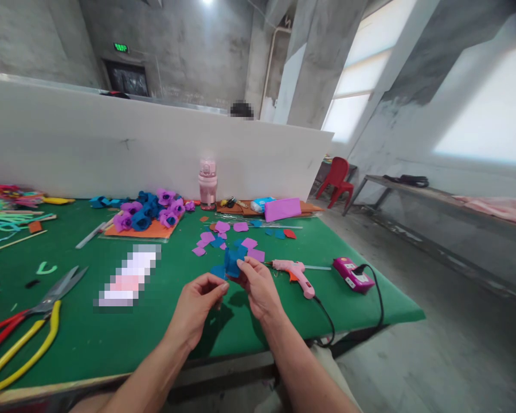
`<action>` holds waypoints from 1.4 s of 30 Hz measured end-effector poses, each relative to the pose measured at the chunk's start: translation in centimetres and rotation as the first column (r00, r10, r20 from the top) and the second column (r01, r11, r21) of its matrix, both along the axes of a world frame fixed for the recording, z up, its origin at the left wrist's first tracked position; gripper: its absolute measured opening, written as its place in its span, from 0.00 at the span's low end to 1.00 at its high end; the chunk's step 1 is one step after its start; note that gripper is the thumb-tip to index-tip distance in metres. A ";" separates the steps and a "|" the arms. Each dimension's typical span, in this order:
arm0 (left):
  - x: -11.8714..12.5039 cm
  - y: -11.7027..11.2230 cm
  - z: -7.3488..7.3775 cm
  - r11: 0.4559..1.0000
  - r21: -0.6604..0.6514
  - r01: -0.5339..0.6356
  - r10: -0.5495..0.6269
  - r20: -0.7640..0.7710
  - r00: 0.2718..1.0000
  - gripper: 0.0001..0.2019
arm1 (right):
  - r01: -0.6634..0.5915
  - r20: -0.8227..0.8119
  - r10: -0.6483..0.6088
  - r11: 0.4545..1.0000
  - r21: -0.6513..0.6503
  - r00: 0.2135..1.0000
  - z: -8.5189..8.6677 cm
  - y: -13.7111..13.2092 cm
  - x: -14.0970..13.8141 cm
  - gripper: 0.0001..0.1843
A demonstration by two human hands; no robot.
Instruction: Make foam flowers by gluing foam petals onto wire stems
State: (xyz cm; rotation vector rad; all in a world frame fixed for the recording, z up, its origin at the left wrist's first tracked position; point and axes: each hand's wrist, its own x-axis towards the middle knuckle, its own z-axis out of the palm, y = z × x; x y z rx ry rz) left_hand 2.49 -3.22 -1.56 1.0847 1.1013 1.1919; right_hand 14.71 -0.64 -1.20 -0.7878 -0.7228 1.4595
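Observation:
My right hand (258, 287) pinches a small blue felt flower piece (233, 259) above the green table (155, 321). My left hand (196, 305) is closed in a pinch just left of it, fingertips near the blue piece's lower edge; what it holds, if anything, is too small to make out. Loose purple and blue felt petals (223, 236) lie on the table just beyond my hands. A pink glue gun (296, 273) rests to the right of my right hand.
Finished blue and purple felt flowers (148, 212) sit on an orange sheet at the back. A pink bottle (207, 184) stands by the white partition (112, 143). Yellow-handled scissors (26, 327) lie at the left. A pink power strip (352, 274) and black cord sit at the right edge.

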 end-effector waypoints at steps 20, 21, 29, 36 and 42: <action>0.2 0.0 0.0 0.999 -0.012 0.039 -0.039 -0.057 0.998 0.10 | -0.015 0.031 0.015 1.000 0.019 0.999 0.1 -0.1 0.3 0.08; 0.2 0.0 0.0 0.999 -0.011 0.038 -0.038 -0.055 0.998 0.10 | -0.016 0.030 0.015 1.000 0.019 0.999 0.1 -0.1 0.3 0.08; 0.1 0.0 -0.2 0.999 0.005 0.038 -0.038 -0.056 0.998 0.10 | -0.026 0.006 0.026 0.999 0.025 1.000 0.4 -0.4 0.2 0.06; 0.2 0.0 -0.3 0.999 0.003 0.048 -0.047 -0.073 0.996 0.10 | -0.023 0.044 0.021 0.999 0.041 0.999 0.1 -0.3 0.1 0.10; 0.1 0.0 -0.4 0.999 -0.006 0.053 -0.054 -0.086 0.995 0.11 | -0.007 0.063 0.004 0.999 0.043 0.998 0.0 -0.2 0.1 0.11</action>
